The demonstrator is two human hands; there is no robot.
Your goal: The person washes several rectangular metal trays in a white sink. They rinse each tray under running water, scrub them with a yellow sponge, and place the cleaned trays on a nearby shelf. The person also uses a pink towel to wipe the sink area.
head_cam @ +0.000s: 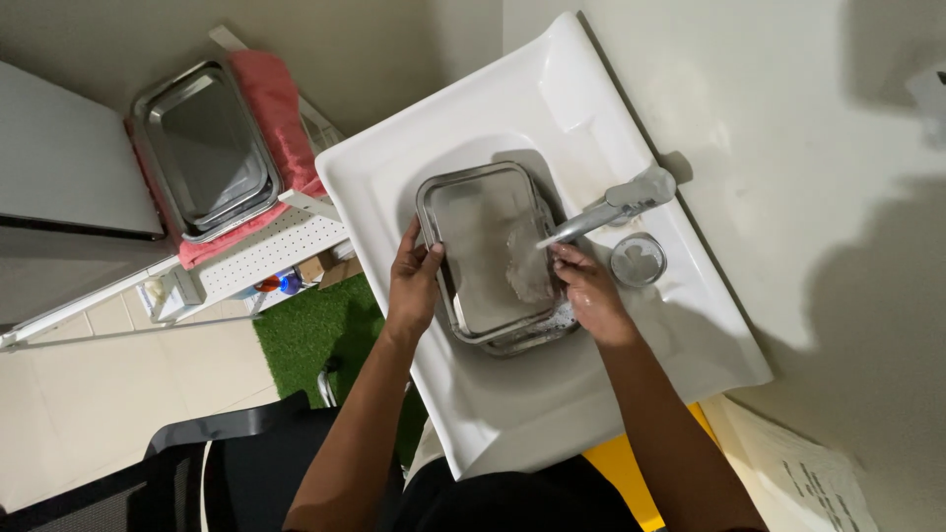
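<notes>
Head view, looking down over a white washbasin (552,414). Nearest the viewer, two bare forearms are extended over the basin's front rim. The left hand (412,281) is clamped on the near-left edge of a rectangular steel tray (480,251), thumb over the rim and fingers beneath, so that the tray is steadied and kept tilted inside the bowl. The right hand (589,288) is laid on the tray's right edge with fingers curled together around what appears to be a pale scrubbing pad (529,271); whether the pad is fully gripped cannot be told. The tray is held directly under the spout of a chrome tap (616,205), just beyond the right hand, so that water can fall on its inner face. A round drain stopper (638,259) is seen beside that hand. Farther off, well left of the left hand, stacked steel trays (205,148) are rested on a pink cloth (281,108) over a white rack (266,251), presumably for draining.
</notes>
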